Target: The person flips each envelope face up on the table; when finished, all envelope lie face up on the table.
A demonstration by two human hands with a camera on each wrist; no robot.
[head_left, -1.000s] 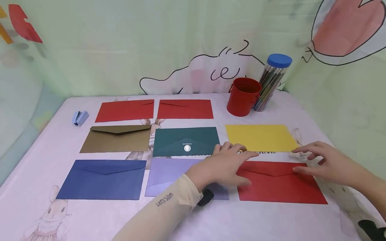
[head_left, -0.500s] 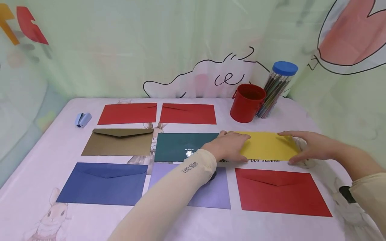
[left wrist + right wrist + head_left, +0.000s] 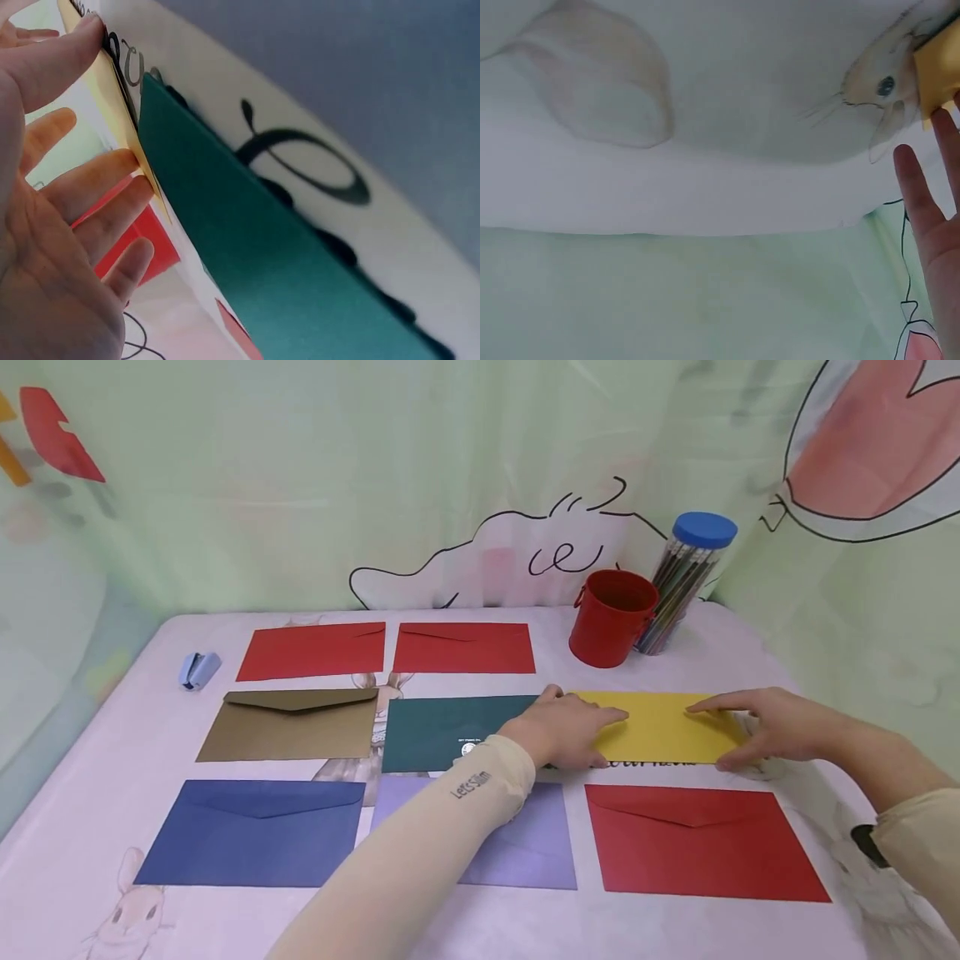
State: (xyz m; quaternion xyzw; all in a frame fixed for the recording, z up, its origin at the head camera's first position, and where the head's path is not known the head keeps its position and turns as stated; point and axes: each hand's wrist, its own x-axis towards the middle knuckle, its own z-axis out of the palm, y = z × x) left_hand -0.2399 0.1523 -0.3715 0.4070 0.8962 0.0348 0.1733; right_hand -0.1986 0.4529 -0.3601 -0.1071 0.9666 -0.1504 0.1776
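Note:
A yellow envelope (image 3: 652, 727) lies flat at the middle right in the head view, between both hands. My left hand (image 3: 566, 728) rests at its left end, fingers fairly straight and touching it, and partly covers the dark green envelope (image 3: 450, 727). At the right end, my right hand (image 3: 780, 727) touches the yellow envelope with spread thumb and fingers. In the left wrist view the left hand (image 3: 60, 217) shows extended fingers along the yellow edge. Only part of the right hand (image 3: 941, 217) appears in the right wrist view. A red envelope (image 3: 705, 843) lies nearer, below the yellow one.
Two red envelopes, one on the left (image 3: 315, 652) and one beside it (image 3: 465, 648), form the back row. Brown (image 3: 288, 727), blue (image 3: 251, 835) and lilac (image 3: 525, 852) envelopes lie nearer. A stapler (image 3: 199, 671), red bucket (image 3: 611, 618) and jar of pencils (image 3: 686, 581) stand behind.
Both hands have moved from the gap above the near red envelope up to the ends of the yellow envelope. Over the last half second they stay nearly still. The head view has shifted slightly.

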